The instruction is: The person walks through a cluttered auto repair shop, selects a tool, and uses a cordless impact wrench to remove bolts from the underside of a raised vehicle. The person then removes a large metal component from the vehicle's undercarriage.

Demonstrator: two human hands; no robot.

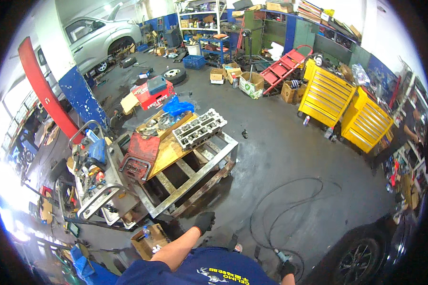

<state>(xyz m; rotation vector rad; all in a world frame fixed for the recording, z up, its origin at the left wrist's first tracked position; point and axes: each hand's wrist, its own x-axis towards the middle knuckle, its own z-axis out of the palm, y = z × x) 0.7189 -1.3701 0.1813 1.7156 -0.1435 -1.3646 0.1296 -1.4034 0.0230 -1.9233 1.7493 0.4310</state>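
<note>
My left hand (pixel 205 223), in a dark glove, hangs in front of the metal-framed stand (pixel 195 179). Its fingers look curled, and nothing shows in them. At the lower right my right hand (pixel 287 269), also gloved, is closed on a grey hand-held air tool (pixel 283 256). A black hose (pixel 254 216) runs from the tool and loops across the floor. On the stand lie an engine cylinder head (pixel 199 129) and a red tool case (pixel 142 151). An open cardboard box (pixel 150 241) sits below my left forearm.
A metal cart (pixel 100 198) loaded with tools stands at the left. Yellow drawer cabinets (pixel 327 92) and a red step ladder (pixel 285 69) line the right back. A car wheel (pixel 356 261) is at the lower right. Behind the stand are a loose tyre (pixel 174 75) and a blue crate (pixel 194 61).
</note>
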